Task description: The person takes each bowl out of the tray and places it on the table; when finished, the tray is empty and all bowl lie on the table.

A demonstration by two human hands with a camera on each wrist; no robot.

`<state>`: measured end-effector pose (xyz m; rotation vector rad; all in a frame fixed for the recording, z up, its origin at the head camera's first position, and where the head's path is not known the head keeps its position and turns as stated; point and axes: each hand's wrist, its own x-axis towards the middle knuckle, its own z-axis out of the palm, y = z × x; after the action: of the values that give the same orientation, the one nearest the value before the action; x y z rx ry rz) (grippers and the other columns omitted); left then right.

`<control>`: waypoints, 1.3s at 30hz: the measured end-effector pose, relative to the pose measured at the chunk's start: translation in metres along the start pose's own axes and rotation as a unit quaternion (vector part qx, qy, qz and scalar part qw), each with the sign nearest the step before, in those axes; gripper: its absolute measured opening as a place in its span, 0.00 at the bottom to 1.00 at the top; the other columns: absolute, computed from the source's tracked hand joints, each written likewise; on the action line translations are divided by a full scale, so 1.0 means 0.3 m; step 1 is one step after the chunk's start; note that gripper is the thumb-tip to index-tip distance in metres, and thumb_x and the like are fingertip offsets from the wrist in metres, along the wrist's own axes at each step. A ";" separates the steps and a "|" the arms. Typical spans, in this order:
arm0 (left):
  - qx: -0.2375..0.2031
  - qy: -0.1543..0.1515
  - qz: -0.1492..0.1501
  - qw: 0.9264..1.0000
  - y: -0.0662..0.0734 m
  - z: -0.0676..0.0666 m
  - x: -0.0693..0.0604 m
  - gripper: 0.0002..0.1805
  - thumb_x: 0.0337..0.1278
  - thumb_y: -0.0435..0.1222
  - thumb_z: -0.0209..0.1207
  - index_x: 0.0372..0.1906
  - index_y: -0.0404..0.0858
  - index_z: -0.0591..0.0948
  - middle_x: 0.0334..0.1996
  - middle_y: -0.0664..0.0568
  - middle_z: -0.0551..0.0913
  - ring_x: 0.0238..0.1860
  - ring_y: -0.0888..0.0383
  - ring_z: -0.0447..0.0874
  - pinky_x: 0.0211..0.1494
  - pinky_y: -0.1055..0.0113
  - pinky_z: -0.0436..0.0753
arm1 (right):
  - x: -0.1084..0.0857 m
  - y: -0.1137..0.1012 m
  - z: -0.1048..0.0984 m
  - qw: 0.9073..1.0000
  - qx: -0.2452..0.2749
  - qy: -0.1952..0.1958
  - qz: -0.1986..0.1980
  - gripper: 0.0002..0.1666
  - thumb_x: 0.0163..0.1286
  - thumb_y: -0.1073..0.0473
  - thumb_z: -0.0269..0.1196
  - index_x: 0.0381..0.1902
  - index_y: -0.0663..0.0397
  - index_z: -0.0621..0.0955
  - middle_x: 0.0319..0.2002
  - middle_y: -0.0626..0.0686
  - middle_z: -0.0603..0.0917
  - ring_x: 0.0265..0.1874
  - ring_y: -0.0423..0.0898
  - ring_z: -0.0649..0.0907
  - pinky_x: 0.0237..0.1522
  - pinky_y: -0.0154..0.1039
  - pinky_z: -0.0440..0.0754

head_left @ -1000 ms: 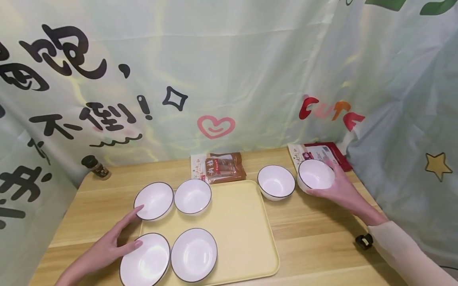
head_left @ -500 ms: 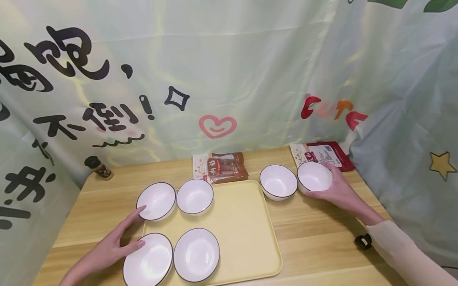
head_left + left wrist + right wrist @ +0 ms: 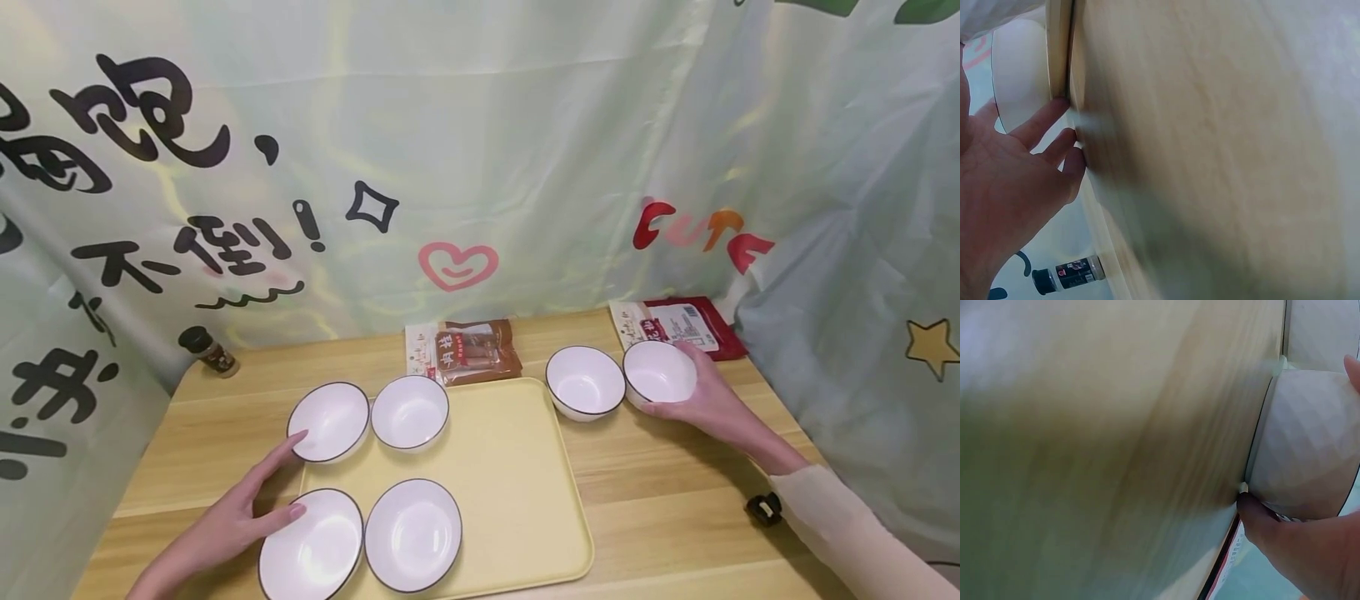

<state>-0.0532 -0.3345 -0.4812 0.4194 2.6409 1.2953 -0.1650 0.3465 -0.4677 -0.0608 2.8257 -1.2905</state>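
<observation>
In the head view my right hand (image 3: 716,404) grips a white dark-rimmed bowl (image 3: 660,372) by its right side; the right wrist view shows its faceted outer wall (image 3: 1307,440). A second bowl (image 3: 585,382) stands directly left of it. My left hand (image 3: 232,521) is spread at the left edge of a yellow tray (image 3: 517,483), a finger over the rim of the upper left bowl (image 3: 328,421) and the thumb over the rim of the lower left bowl (image 3: 311,546). Beside these are two more bowls, upper (image 3: 410,412) and lower (image 3: 413,536).
A brown packet (image 3: 476,352) lies behind the tray, and a red and white packet (image 3: 690,325) behind the right-hand bowls. A black-capped jar (image 3: 210,352) is at the table's back left. Printed cloth (image 3: 525,167) hangs behind the wooden table (image 3: 645,500).
My right hand has brought its bowl slightly down and left, against the neighbouring bowl, uncovering more of the red packet. The left hand keeps its place at the two left bowls.
</observation>
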 end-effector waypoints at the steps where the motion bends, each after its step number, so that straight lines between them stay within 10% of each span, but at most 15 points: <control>1: 0.001 0.001 0.000 1.000 0.000 0.000 0.000 0.50 0.73 0.38 0.71 0.89 0.58 0.56 0.82 0.31 0.61 0.73 0.86 0.48 0.64 0.90 0.51 | 0.001 0.000 0.000 1.000 0.002 -0.002 0.000 0.77 0.59 0.50 0.85 0.86 0.66 0.46 0.76 0.77 0.59 0.67 0.74 0.68 0.64 0.73 0.70; 39: 0.002 0.016 0.021 1.000 0.000 0.005 -0.001 0.50 0.71 0.36 0.72 0.89 0.56 0.57 0.80 0.31 0.65 0.74 0.83 0.50 0.65 0.89 0.51 | -0.033 -0.235 0.003 0.992 0.081 0.061 -0.078 0.63 0.71 0.54 0.75 0.89 0.56 0.48 0.84 0.66 0.50 0.81 0.70 0.50 0.75 0.79 0.48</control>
<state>-0.0526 -0.3335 -0.4821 0.4621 2.6755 1.3207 -0.1537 0.3002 -0.4147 -0.2098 2.8528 -1.6030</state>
